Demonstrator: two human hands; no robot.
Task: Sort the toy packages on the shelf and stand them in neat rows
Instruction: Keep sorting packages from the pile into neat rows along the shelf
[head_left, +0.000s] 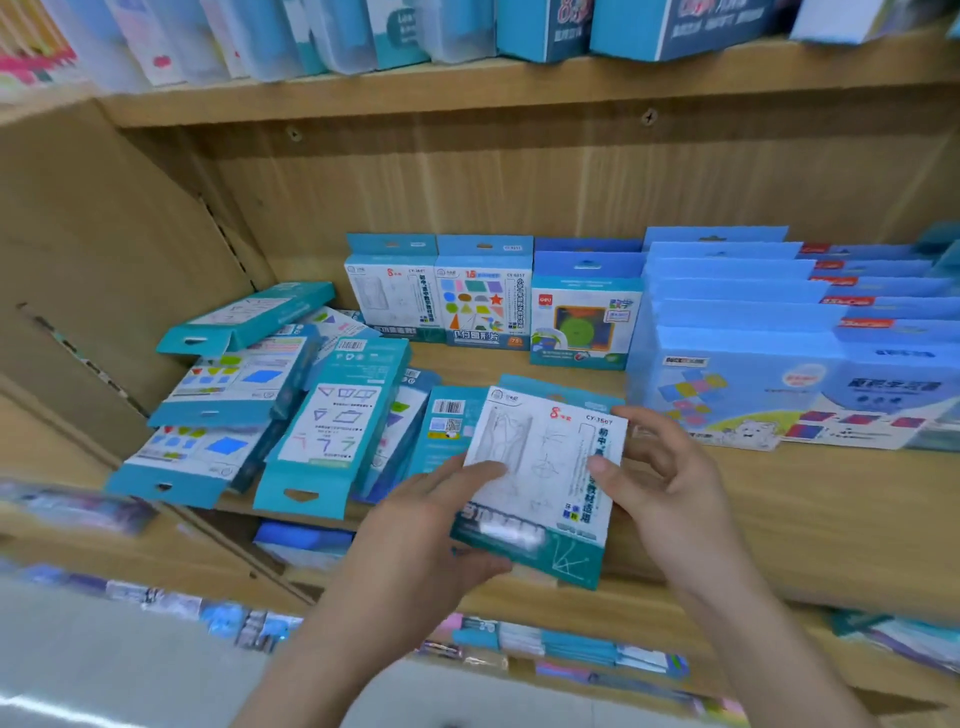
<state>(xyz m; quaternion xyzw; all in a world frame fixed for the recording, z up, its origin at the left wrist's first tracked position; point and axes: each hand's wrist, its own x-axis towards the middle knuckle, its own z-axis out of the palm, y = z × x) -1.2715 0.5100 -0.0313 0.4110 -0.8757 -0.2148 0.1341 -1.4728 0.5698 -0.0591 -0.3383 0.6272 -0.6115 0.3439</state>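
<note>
A white and teal toy package (545, 467) with line drawings is held over the front of the wooden shelf (779, 519). My left hand (431, 530) grips its lower left corner, thumb on the face. My right hand (660, 483) pinches its right edge with the thumb on the front. Several teal packages (332, 415) lie flat in a loose pile at the left of the shelf. At the back, three packages (483, 296) stand upright in a row.
Rows of light blue boxes (753, 353) stand at the right of the shelf. The upper shelf (467, 88) holds more blue and clear packs. A lower shelf (571, 649) shows flat packs. A wooden side panel (104, 234) bounds the left.
</note>
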